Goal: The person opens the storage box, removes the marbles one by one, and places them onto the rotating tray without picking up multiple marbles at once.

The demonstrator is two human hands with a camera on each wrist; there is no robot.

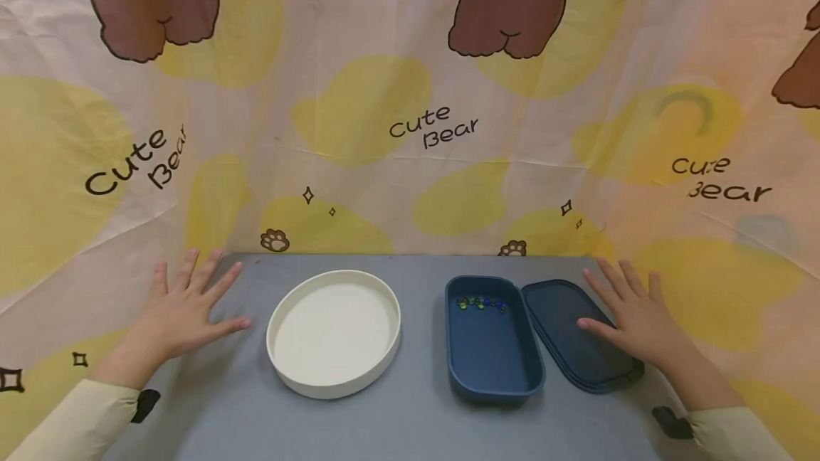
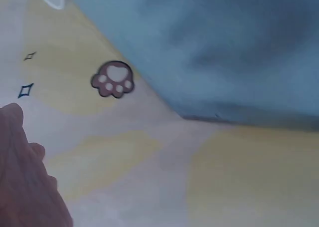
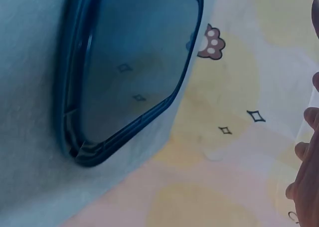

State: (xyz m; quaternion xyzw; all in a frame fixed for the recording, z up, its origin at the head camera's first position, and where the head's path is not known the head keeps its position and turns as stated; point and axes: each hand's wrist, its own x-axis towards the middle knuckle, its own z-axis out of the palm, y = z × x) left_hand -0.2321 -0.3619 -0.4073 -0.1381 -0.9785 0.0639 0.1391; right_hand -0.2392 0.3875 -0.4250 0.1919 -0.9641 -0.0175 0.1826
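My left hand (image 1: 186, 311) is spread with straight fingers at the table's left side, left of a round white tray (image 1: 333, 329), and holds nothing. On the right, my right hand (image 1: 640, 315) is spread too and overlaps the right part of a dark blue lid (image 1: 570, 326) in the head view. Left of that lid stands a blue rectangular box (image 1: 493, 354), with several small glass marbles (image 1: 480, 303) in a row near its far end. In the right wrist view the lid (image 3: 134, 67) lies flat with its raised rim showing; fingers (image 3: 301, 149) appear at the right edge.
A grey-blue cloth covers the table (image 1: 423, 425). Behind it hangs a curtain (image 1: 359, 183) printed with bears and yellow patches, meeting the table's back edge. Black wrist straps (image 1: 146, 405) show at both sleeves.
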